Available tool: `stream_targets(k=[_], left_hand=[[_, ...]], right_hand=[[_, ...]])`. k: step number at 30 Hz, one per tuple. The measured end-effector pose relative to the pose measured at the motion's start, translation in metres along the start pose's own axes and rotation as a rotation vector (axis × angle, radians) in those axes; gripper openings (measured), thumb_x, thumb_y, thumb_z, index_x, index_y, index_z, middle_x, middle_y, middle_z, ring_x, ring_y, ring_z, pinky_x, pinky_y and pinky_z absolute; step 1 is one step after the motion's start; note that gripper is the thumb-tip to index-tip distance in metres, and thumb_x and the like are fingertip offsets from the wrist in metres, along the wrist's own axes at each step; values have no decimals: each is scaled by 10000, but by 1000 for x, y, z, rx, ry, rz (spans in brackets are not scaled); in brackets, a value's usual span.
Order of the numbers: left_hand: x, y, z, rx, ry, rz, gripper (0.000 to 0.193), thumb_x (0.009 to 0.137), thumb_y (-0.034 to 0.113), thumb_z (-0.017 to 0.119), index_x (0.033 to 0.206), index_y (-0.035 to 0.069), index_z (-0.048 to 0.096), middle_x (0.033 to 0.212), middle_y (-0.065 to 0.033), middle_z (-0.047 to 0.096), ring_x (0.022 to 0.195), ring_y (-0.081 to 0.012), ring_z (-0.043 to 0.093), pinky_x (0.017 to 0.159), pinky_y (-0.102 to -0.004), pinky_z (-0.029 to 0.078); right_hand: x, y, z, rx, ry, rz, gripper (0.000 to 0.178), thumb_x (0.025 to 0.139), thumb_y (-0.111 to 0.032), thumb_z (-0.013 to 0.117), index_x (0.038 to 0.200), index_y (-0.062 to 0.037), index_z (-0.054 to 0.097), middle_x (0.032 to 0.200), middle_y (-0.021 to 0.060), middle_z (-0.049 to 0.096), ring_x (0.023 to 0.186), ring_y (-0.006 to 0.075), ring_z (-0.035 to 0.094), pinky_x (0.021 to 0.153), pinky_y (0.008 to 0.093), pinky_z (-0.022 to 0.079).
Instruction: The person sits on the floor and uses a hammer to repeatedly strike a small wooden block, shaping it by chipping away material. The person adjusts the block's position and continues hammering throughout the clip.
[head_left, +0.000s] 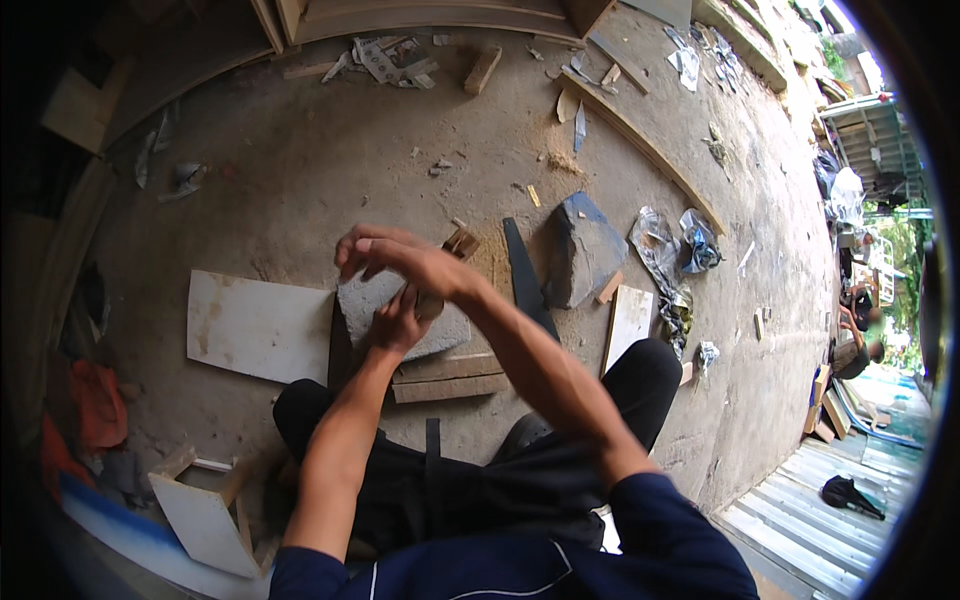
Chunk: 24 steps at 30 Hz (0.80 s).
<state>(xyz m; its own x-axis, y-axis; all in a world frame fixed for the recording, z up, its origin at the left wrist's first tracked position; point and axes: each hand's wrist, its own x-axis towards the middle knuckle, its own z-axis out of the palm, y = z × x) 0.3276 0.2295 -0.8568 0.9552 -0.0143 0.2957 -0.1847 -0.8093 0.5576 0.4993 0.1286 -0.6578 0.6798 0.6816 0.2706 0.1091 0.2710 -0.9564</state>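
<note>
My left hand (398, 322) is closed round a short brown piece of wood (430, 306), mostly hidden by my fingers and right forearm. Beneath it sits a rough grey concrete block (440, 335). Crossing above, my right hand (385, 252) reaches to the left with loosely bent fingers; I see nothing in it. Just beyond my right wrist shows a small brown wooden block (461, 243); whether it joins the piece in my left hand is hidden. Wooden boards (450, 386) lie at the near side of the concrete, between my knees.
A dark saw blade (526, 275) lies right of my forearm, beside a large blue-grey stone (583, 250). A white panel (258, 325) lies left. Crumpled plastic (655, 250) and a long wooden strip (650, 150) are farther right. Another person (858, 340) sits at the far right.
</note>
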Motion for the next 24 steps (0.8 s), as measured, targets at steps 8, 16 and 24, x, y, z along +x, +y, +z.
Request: stream_targets(k=[8, 16, 24], left_hand=[[7, 6, -10, -53, 27, -30, 505, 868, 317, 588, 1313, 103, 486, 1105, -172, 665, 818, -376, 685, 642, -452, 584], [-2, -37, -12, -78, 9, 38, 422, 859, 332, 604, 1216, 113, 554, 960, -201, 674, 755, -377, 672, 599, -476, 547], [-3, -18, -27, 25, 53, -102, 314, 871, 279, 595, 1067, 37, 636, 852, -184, 674, 762, -388, 664, 642, -445, 542]], right_hand=[[-3, -22, 14, 139, -33, 114, 425, 953, -429, 421, 966, -47, 607, 977, 85, 632, 961, 173, 581, 839, 327, 432], [10, -33, 60, -81, -306, 325, 370, 969, -330, 395, 1170, -44, 517, 1111, 110, 555, 1045, 238, 521, 941, 359, 398], [7, -11, 36, -64, -68, 21, 344, 952, -280, 419, 1084, -27, 611, 1038, 101, 646, 941, 189, 620, 823, 324, 470]])
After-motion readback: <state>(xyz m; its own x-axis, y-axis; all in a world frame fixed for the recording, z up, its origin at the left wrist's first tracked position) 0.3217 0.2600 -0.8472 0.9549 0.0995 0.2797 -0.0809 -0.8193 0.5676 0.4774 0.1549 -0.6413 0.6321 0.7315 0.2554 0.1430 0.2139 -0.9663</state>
